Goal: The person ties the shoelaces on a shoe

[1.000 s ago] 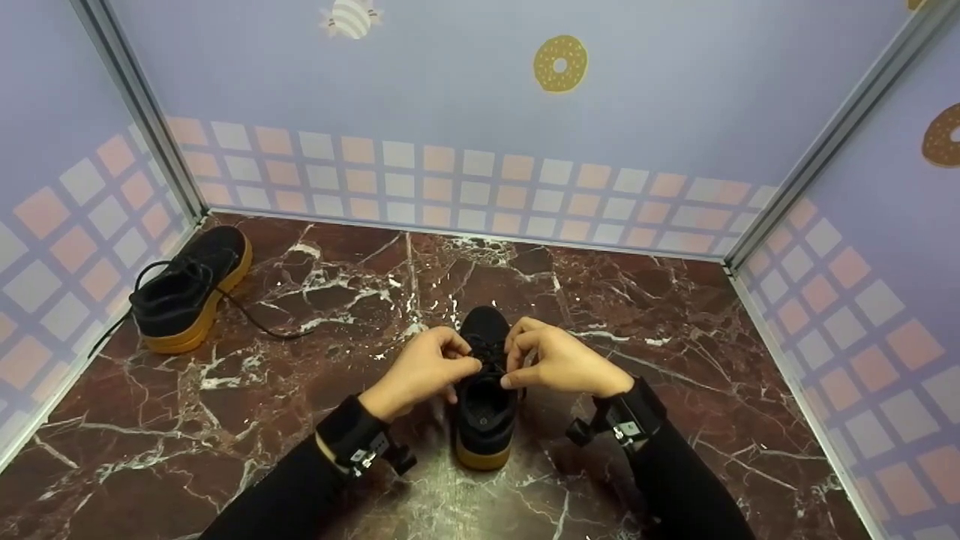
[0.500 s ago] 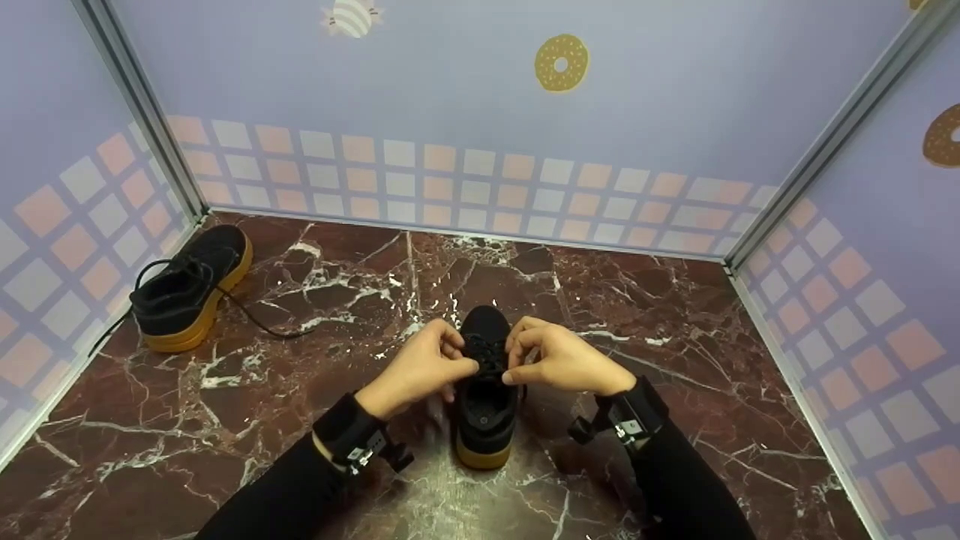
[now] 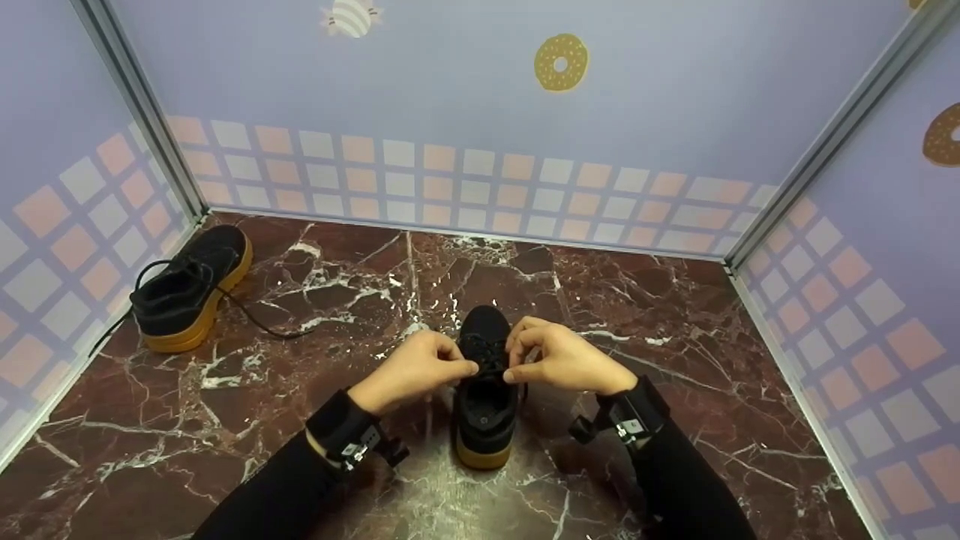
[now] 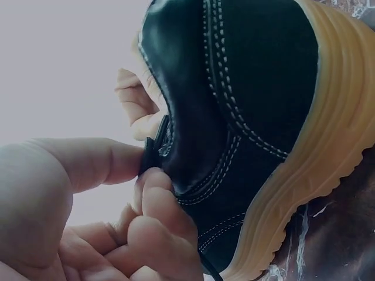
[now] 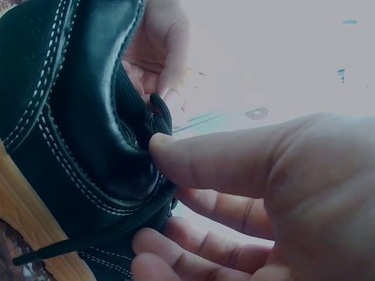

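A black shoe (image 3: 484, 321) with a tan sole stands upright on the floor, toe pointing away from me. My left hand (image 3: 420, 369) is over its left side; in the left wrist view, thumb and index finger pinch a black shoelace (image 4: 150, 157) near the opening. From the other side, my right hand (image 3: 562, 358) pinches the lacing by the tongue, thumb tip against it in the right wrist view. There a loose lace end (image 5: 64, 249) hangs across the shoe's side and sole. Both hands partly cover the lacing, and the right index fingertip is hidden.
Another black shoe (image 3: 191, 289) with a tan sole lies at the far left beside the wall, its lace (image 3: 259, 319) trailing onto the floor. Lilac panels (image 3: 465, 97) enclose the reddish-brown marbled floor (image 3: 637, 315) at the back and both sides.
My left hand has shifted slightly down and left at the wrist, its fingers staying by the lacing. The right hand and both shoes have hardly moved.
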`<state>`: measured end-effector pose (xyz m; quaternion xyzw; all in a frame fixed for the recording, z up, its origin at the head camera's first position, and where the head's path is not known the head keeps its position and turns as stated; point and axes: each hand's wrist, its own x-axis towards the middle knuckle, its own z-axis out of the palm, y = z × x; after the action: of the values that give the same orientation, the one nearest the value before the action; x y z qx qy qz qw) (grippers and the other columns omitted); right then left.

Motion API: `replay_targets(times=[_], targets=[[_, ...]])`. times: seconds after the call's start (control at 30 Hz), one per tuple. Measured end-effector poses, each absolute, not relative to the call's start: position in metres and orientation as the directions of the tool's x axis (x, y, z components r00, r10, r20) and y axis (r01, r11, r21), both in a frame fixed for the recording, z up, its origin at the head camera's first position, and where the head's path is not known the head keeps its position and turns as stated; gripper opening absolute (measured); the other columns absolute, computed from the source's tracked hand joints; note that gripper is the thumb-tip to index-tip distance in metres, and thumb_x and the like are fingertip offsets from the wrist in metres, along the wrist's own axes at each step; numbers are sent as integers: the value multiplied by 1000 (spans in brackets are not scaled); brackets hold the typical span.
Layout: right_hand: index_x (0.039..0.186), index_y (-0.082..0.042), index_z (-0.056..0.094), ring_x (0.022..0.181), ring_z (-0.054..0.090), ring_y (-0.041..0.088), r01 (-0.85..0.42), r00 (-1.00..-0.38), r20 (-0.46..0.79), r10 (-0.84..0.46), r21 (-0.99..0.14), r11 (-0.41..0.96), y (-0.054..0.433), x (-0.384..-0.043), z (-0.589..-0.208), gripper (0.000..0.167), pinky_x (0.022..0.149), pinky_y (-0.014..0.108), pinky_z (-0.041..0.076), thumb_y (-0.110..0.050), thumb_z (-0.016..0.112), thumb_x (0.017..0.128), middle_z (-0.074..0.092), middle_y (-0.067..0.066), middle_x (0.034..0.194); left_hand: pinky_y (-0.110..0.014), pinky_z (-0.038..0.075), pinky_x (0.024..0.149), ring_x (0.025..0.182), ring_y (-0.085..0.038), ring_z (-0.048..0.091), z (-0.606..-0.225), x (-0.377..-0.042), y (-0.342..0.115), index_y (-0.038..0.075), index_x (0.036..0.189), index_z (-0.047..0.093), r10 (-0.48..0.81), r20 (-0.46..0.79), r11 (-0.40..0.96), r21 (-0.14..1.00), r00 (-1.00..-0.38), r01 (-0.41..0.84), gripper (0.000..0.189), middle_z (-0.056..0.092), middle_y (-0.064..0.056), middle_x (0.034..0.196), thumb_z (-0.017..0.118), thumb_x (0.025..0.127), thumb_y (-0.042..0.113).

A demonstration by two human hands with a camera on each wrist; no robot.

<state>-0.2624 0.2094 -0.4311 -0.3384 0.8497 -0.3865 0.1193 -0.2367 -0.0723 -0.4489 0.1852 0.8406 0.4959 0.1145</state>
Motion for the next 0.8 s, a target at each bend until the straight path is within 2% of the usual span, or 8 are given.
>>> replay_targets(times=[0.13,0.27,0.43,0.6,0.8], targets=[[90,-19,77,102,69,19,-486,-739,63,-671,-740,466,211,-263,-432,14,92,44,62,-20,91,95,68,0,118,-23,46,53,57,-8,55,-449,-238,-74,8,80,77,438,-3,410,891,-899,197,21,68,4,72,80,95,22],[91,-19,76,101,68,18,-490,-737,67,-673,-738,463,213,-265,-433,15,91,44,61,-23,90,97,69,-1,118,-23,45,56,61,-9,55,-451,-240,-76,7,83,77,450,32,376,900,-893,222,13,66,5,75,76,92,16],[91,-20,75,97,67,17,-499,-733,72,-676,-732,463,215,-266,-433,15,86,38,59,-24,88,98,70,-3,114,-23,46,58,65,-11,55,-452,-240,-77,7,85,75,468,40,337,916,-883,220,6,64,4,77,73,90,10],[91,-22,74,93,67,17,-503,-743,78,-665,-720,478,217,-267,-432,15,81,32,57,-23,87,98,72,-4,113,-24,48,60,67,-11,57,-451,-240,-78,8,87,74,497,34,336,914,-867,229,4,65,4,78,75,90,11],[99,-20,74,86,66,26,-478,-755,47,-653,-722,500,220,-266,-431,11,72,31,52,-21,85,99,76,-3,114,-24,50,62,69,-11,58,-449,-241,-81,10,87,74,516,21,340,913,-856,227,5,67,5,80,76,91,12]])
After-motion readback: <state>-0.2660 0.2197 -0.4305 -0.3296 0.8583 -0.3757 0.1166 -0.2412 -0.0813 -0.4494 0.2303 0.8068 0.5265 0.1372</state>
